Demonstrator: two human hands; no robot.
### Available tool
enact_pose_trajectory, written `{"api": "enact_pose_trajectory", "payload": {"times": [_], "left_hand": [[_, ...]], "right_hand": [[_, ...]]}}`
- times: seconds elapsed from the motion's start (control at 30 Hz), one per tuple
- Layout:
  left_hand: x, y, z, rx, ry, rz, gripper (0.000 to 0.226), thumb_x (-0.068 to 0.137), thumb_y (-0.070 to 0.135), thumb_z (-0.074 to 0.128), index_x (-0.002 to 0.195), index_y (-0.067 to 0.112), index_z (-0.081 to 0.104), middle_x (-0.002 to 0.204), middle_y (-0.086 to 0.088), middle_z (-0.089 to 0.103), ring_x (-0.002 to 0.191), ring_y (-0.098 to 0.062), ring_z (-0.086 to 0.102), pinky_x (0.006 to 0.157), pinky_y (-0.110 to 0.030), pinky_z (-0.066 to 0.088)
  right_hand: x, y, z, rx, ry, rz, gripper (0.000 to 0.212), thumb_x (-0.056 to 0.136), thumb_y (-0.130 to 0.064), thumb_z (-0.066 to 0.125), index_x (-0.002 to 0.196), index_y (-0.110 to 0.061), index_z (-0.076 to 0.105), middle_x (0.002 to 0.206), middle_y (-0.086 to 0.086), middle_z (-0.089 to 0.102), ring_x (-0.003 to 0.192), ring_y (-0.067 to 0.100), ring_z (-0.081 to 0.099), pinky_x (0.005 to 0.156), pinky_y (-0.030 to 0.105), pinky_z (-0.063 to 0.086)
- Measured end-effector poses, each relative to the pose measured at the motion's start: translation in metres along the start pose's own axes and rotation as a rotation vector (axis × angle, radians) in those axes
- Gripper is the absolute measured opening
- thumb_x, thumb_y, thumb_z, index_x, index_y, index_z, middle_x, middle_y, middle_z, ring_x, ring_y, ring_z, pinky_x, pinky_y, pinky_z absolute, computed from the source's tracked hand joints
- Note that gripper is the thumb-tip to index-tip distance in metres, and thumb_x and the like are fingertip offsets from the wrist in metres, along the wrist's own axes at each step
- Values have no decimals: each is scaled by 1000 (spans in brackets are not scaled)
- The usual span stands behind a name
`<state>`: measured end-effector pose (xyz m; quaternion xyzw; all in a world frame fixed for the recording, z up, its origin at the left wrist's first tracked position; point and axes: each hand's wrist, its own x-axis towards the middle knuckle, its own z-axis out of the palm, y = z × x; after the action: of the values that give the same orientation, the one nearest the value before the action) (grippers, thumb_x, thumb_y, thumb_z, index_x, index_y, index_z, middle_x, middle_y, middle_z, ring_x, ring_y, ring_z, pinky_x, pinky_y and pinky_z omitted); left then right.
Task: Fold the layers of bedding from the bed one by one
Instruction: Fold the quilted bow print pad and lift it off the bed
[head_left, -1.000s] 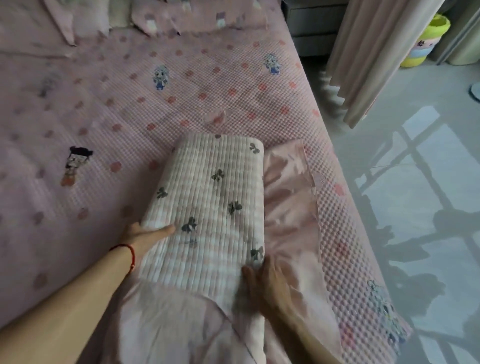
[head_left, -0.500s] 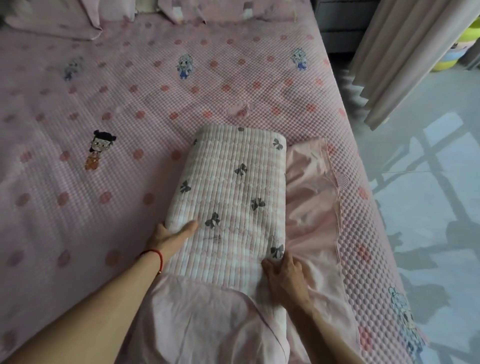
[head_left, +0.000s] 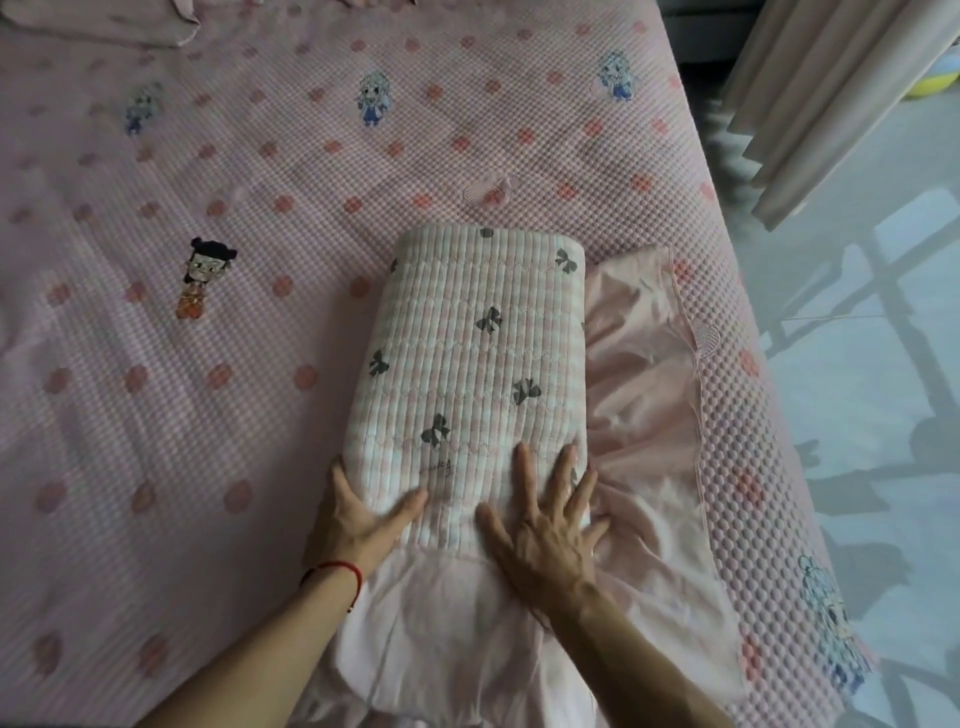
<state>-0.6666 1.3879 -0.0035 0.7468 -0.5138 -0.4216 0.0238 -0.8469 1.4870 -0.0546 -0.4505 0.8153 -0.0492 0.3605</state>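
Observation:
A folded quilted blanket (head_left: 478, 353), pink-and-white checked with dark bows, lies as a thick oblong bundle on the bed. Under it and to its right spreads a plain pink sheet (head_left: 644, 415), rumpled. My left hand (head_left: 358, 514) cups the bundle's near left corner, thumb on top, a red string around the wrist. My right hand (head_left: 545, 514) lies flat with spread fingers on the bundle's near right end, pressing down.
The bed is covered by a pink quilted bedspread (head_left: 208, 208) with red dots and cartoon figures. Pillows (head_left: 104, 21) lie at the far edge. The bed's right edge drops to a grey tiled floor (head_left: 872, 415); a curtain (head_left: 810, 93) hangs at the upper right.
My right hand has moved from the bundle's right side up onto its top and spread flat. My left hand slid nearer along the left edge. The view shifted closer.

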Motion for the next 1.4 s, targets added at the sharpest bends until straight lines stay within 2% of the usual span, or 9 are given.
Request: {"api": "enact_pose_trajectory", "payload": {"times": [0.13,0.27,0.43,0.6,0.7,0.9,1.07,1.17,1.4], "left_hand": [[-1,-2,14,447,201,360,106,80,76,52,159,37,-8,163,-16,15,141,-44,30,104,-61,40],[17,39,40,683,50,691,96,76,90,36,150,57,-15,162,-2,-34,145,-40,-34,103,-85,2],[49,82,61,834,-95,621,126,58,98,48,137,56,-40,144,-4,-58,132,-50,-47,93,-89,-9],[61,89,79,936,-175,461,140,60,92,56,132,41,-52,137,-10,-63,128,-57,-46,90,-92,-4],[72,89,81,914,-232,446,142,60,91,59,132,40,-53,136,-10,-64,126,-56,-49,90,-91,-6],[82,80,77,812,-275,473,142,57,89,64,135,47,-47,139,-2,-62,127,-47,-54,95,-86,-14],[81,81,77,828,-266,470,141,57,88,65,138,48,-44,140,0,-62,126,-44,-56,96,-85,-14],[80,80,77,830,-243,470,141,56,90,63,139,48,-42,141,0,-61,125,-42,-57,97,-85,-14],[72,77,73,758,-153,542,137,54,92,63,142,52,-35,146,3,-56,131,-41,-53,98,-83,-18]], "right_hand": [[4,-4,-15,-69,41,-16,78,91,-80,24,156,-48,-5,167,14,-20,153,47,-9,118,71,-3],[45,-3,-58,-54,378,-188,37,99,-54,40,131,-36,36,144,5,25,143,33,25,116,70,18],[170,-27,-133,-33,437,-446,49,93,-51,42,137,-29,40,136,-2,36,119,19,37,101,57,42],[275,-65,-187,-202,133,-348,96,79,-80,57,155,-47,8,166,-6,17,154,38,8,115,77,7],[313,-74,-211,-322,-53,-348,135,43,-106,51,156,-51,3,168,-5,20,153,34,22,117,72,19],[303,-90,-226,-512,-261,-372,89,87,-66,63,155,-16,35,159,13,38,147,36,33,119,52,25],[306,-88,-228,-402,-331,-397,103,76,-72,71,155,-18,35,162,9,36,148,35,32,120,54,28],[304,-90,-245,-407,-270,-355,133,43,-95,73,154,-33,34,162,5,37,145,36,37,115,59,32],[262,-106,-275,-567,-328,-466,95,44,-102,62,116,-39,67,123,-10,69,121,23,60,113,59,36]]}}
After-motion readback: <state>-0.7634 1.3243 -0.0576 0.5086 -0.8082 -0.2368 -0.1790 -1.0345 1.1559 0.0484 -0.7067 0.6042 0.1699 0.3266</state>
